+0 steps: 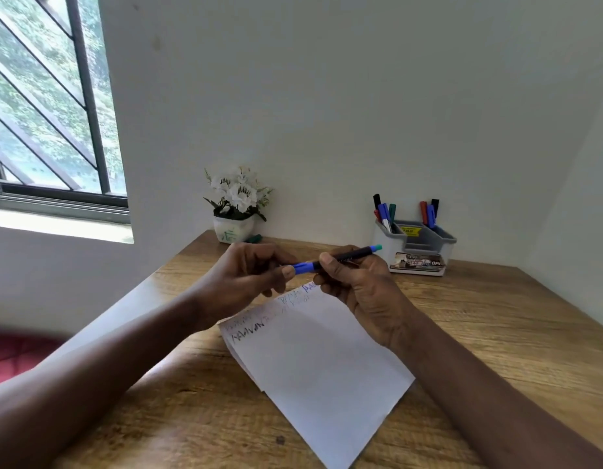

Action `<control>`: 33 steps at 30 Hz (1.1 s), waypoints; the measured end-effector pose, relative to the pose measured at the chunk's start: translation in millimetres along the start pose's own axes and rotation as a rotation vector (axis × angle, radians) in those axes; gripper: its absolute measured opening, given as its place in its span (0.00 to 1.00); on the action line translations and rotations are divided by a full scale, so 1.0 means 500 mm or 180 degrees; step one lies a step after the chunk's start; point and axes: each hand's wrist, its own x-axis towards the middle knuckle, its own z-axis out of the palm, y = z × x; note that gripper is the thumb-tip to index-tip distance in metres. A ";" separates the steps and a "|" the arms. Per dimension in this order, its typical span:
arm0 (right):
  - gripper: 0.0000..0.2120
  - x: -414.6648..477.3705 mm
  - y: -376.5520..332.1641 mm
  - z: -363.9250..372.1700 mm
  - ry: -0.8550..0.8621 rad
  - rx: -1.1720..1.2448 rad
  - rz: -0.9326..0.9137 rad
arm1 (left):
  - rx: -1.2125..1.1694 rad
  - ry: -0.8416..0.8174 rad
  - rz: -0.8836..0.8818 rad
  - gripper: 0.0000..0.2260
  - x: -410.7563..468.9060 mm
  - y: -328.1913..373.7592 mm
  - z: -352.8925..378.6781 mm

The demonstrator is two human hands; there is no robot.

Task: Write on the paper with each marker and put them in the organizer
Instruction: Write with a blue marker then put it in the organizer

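Observation:
Both hands hold one marker (347,257) above the top edge of the paper. My right hand (357,286) grips its black barrel, whose teal end points right. My left hand (249,275) pinches the blue cap (305,267) at the marker's left end. The white paper (313,360) lies slanted on the wooden table (496,326), with scribbles in several colours along its top edge. The grey organizer (417,245) stands at the back right with several markers upright in its left (384,211) and right (428,211) compartments.
A pot of white flowers (235,208) stands at the back of the table against the wall. A green marker (254,238) lies beside the pot. A window is on the left and something red sits low at the left edge.

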 end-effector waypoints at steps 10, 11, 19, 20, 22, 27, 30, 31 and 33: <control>0.08 -0.002 0.009 0.004 -0.0119 0.0062 -0.0012 | -0.0520 -0.0360 -0.0406 0.08 -0.009 0.003 -0.026; 0.11 -0.003 0.008 0.004 -0.0139 0.0078 -0.0014 | -0.0582 -0.0371 -0.0430 0.08 -0.009 0.004 -0.028; 0.11 -0.001 0.004 -0.002 -0.0370 0.0248 -0.0031 | -0.0860 -0.0438 -0.0688 0.08 -0.010 -0.003 -0.048; 0.10 -0.001 0.003 -0.006 -0.0381 0.0312 -0.0026 | -0.0833 -0.0431 -0.0711 0.09 -0.011 -0.006 -0.052; 0.09 -0.003 0.007 -0.007 -0.0293 0.0390 0.0004 | -0.0682 -0.0335 -0.0755 0.13 -0.014 -0.014 -0.059; 0.14 0.004 0.013 -0.008 0.0576 0.0134 0.0052 | 0.0247 0.0169 -0.0649 0.10 -0.006 -0.047 -0.076; 0.12 0.011 0.013 -0.021 0.1012 -0.0081 0.0003 | 0.1067 0.0346 -0.0605 0.05 -0.002 -0.064 -0.084; 0.12 0.011 0.015 -0.023 0.1058 -0.0126 -0.0022 | 0.1309 0.0365 -0.0589 0.06 -0.002 -0.067 -0.083; 0.11 0.010 0.016 -0.022 0.1058 -0.0249 -0.0051 | 0.1563 0.0462 -0.0551 0.06 -0.002 -0.068 -0.079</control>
